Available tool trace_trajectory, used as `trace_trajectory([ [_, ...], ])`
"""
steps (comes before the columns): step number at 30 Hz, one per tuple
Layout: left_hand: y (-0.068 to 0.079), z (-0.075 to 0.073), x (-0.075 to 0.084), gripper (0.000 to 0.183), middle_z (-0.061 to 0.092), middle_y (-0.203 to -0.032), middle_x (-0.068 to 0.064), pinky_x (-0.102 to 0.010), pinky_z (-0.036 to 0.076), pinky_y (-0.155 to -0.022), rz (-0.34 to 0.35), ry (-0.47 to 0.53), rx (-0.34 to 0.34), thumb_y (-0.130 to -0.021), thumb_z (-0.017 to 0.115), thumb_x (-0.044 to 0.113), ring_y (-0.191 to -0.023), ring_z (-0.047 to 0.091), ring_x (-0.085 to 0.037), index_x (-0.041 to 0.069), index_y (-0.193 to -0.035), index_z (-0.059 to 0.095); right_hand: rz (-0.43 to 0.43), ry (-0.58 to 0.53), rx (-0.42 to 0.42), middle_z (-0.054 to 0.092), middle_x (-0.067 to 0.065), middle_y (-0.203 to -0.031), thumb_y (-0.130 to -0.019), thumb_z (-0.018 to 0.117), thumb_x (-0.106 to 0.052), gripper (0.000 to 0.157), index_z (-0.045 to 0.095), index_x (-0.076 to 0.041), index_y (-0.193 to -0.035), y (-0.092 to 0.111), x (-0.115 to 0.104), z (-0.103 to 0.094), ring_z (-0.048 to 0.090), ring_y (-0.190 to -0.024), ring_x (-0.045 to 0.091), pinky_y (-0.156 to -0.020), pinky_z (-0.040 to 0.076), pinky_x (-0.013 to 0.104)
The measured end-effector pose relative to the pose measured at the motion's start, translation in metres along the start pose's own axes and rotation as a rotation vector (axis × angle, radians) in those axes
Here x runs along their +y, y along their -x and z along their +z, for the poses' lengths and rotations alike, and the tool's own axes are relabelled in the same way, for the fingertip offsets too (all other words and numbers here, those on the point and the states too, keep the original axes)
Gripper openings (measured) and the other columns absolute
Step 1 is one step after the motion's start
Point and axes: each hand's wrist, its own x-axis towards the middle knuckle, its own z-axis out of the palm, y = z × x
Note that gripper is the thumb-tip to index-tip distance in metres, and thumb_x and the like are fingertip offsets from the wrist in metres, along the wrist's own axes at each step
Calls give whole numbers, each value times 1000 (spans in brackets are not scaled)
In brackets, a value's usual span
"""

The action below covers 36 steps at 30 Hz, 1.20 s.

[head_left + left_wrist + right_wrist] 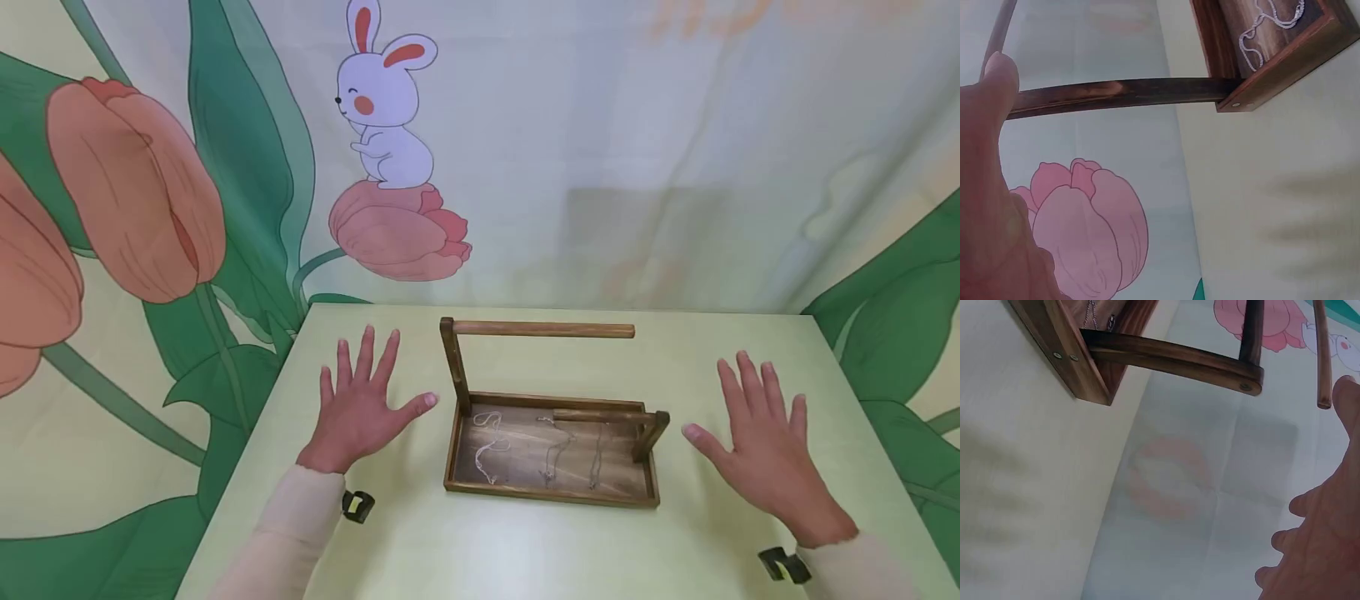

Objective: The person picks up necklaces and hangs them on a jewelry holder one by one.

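A brown wooden jewelry stand [551, 497] with a shallow tray base sits on the table between my hands. From its left post, a long bar [543, 329] reaches right; a shorter, lower bar [596, 416] extends left from the right post [650, 435]. Inside the tray lie a pale necklace [487, 450] at left and two thin chain necklaces [553, 454] towards the right. My left hand [360, 412] is spread left of the stand, fingers straight, touching nothing. To the right, my right hand [765, 442] is likewise spread and holds nothing.
The pale table [510, 550] extends around the stand. Behind it hangs a cloth backdrop [525, 150] printed with tulips and a rabbit. A dark wrist strap piece [357, 506] shows by the left sleeve, another [783, 566] by the right.
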Motion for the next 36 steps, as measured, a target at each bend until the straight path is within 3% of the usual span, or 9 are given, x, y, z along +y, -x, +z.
trace_trajectory([
  [19, -9, 53, 1, 105, -2, -178, -12, -78, 2, -123, 56, 61, 1, -90, 58, 75, -161, -8, -51, 28, -170, 8, 40, -57, -90, -9, 10, -178, -102, 52, -63, 98, -2, -18, -169, -4, 1, 51, -14, -163, 41, -117, -5, 83],
  [36, -14, 117, -4, 101, 2, -178, -11, -74, 8, -126, 115, 135, 3, -93, 58, 70, -163, -2, -48, 22, -169, 13, 50, -47, -80, 8, 14, -177, -99, 56, -65, 94, 16, -16, -169, -1, 1, 97, 7, -162, 46, -115, 7, 84],
])
